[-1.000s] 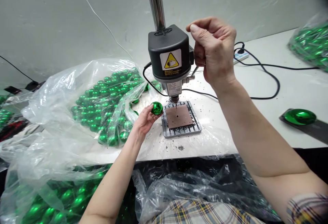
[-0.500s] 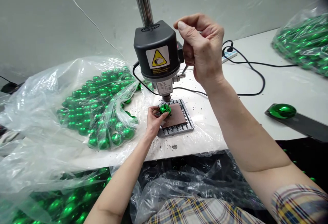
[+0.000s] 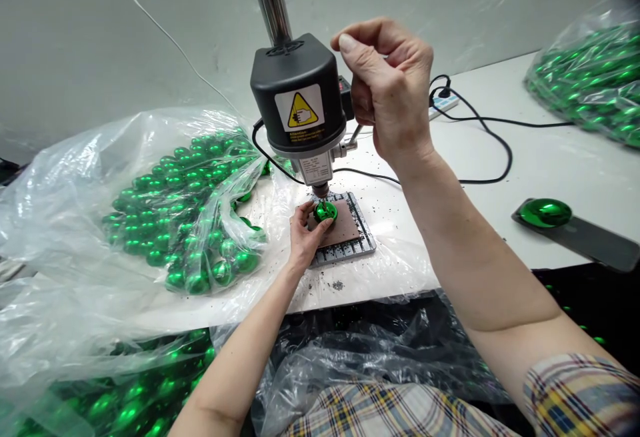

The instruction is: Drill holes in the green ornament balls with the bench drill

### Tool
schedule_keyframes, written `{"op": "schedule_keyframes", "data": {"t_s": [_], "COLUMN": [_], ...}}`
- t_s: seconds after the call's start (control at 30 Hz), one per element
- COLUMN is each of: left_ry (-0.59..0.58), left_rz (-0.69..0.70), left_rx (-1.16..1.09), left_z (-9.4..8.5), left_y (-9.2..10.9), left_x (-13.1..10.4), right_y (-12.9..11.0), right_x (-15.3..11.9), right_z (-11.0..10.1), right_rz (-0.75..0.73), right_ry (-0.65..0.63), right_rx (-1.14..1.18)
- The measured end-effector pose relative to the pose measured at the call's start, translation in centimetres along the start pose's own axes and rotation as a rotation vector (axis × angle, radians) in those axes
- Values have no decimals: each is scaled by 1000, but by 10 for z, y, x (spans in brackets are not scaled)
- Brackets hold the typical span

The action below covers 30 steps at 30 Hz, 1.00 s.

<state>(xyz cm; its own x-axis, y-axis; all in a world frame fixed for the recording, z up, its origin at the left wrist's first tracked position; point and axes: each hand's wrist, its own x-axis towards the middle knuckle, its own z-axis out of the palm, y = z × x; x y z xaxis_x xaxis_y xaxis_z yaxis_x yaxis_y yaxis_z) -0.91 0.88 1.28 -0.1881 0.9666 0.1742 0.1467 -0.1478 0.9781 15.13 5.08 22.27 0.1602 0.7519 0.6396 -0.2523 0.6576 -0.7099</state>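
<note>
**Holding green ball (image 3: 326,214) beneath drill press (image 3: 297,94)!**

Pinching narrowly with the left hand (image 3: 306,236); curling the right hand (image 3: 393,84) beside the drill press, with any hold impossible to tell. Displaying "Attention" on its front, under a yellow warning triangle (image 3: 302,109).

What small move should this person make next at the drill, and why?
Probably ease the right hand down while the left hand steadies the green ball. The ball is under the drill chuck, over the brown board, and a metal lever runs up toward the raised right hand, though whether it is gripped is hidden.
</note>
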Motion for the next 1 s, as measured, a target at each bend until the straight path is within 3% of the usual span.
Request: {"op": "schedule_keyframes", "data": {"t_s": [0.27,0.5,0.73,1.0], "left_ry": [-95,-46,-52,-53], "left_rz": [66,-13,-4,12], "left_rx": [40,-74,-77,-73], "left_z": [4,8,8,9], "left_y": [-2,1,0,-4], "left_x": [-8,-11,-10,-10], "right_y": [-2,1,-4,15], "right_x": [-1,0,-8,-38], "right_z": [0,0,0,-12], "right_rz": [-2,-7,-2,-229], "right_ry": [0,14,17,36], "right_rx": [5,-67,-90,-161]}}
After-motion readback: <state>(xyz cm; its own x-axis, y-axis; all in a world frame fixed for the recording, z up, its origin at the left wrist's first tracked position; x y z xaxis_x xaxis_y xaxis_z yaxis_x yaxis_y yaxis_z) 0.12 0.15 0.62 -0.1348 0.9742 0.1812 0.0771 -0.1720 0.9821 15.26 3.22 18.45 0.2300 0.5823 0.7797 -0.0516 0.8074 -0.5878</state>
